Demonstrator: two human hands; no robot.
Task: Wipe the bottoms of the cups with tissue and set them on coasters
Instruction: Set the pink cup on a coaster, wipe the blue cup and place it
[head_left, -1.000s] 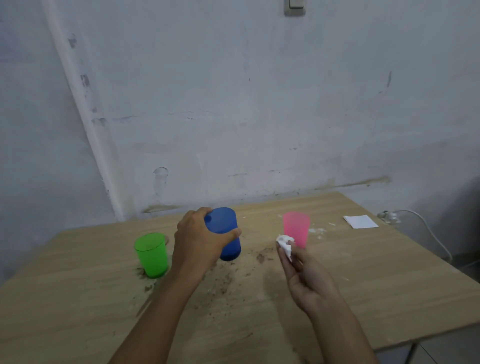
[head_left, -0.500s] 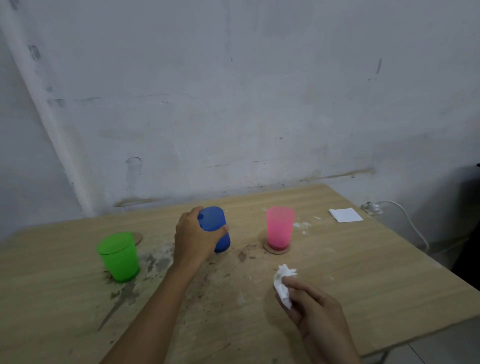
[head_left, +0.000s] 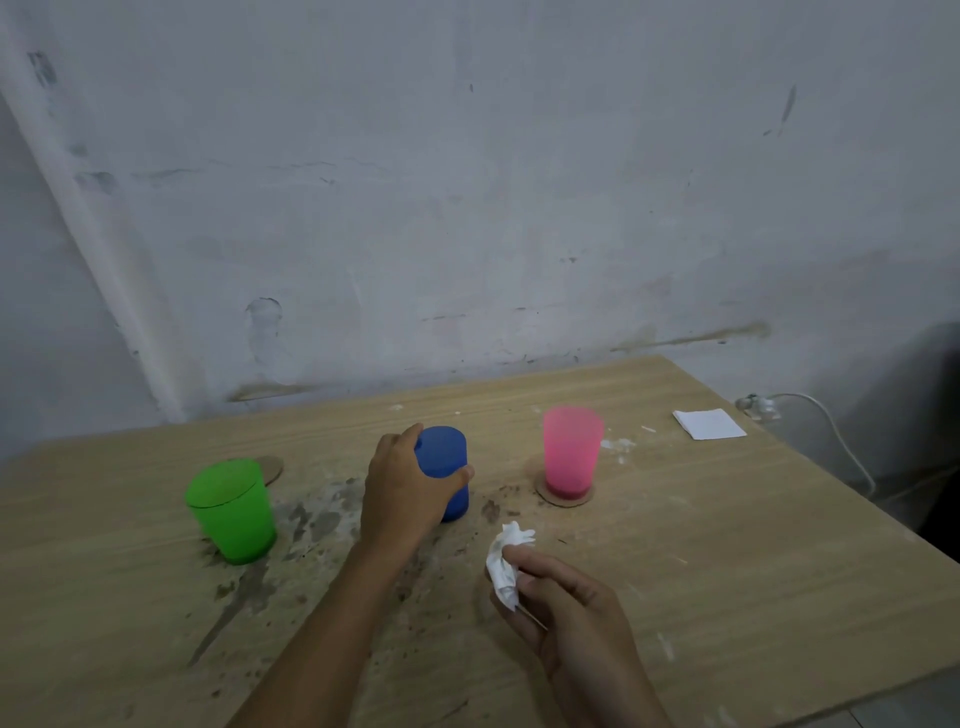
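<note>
My left hand (head_left: 402, 488) wraps around the blue cup (head_left: 445, 462) at the table's middle; the cup stands on the dirty wood. My right hand (head_left: 566, 608) pinches a crumpled white tissue (head_left: 506, 561) nearer to me, just right of the blue cup. The pink cup (head_left: 571, 449) stands upright on a round brown coaster (head_left: 563, 499) to the right. A green cup (head_left: 231, 509) stands upright on the left, directly on the table. Behind it lies another round coaster (head_left: 272, 467), partly hidden by the green cup.
Dark dirt smears (head_left: 311, 519) spread over the wooden table (head_left: 727, 571) between the green and blue cups. A folded white paper (head_left: 709, 423) lies at the far right corner. A white cable (head_left: 831, 431) hangs past the right edge. A stained wall stands behind.
My right hand with the tissue has drawn back from the pink cup toward me. The left hand stays on the blue cup, which has come down a little. The camera view has shifted.
</note>
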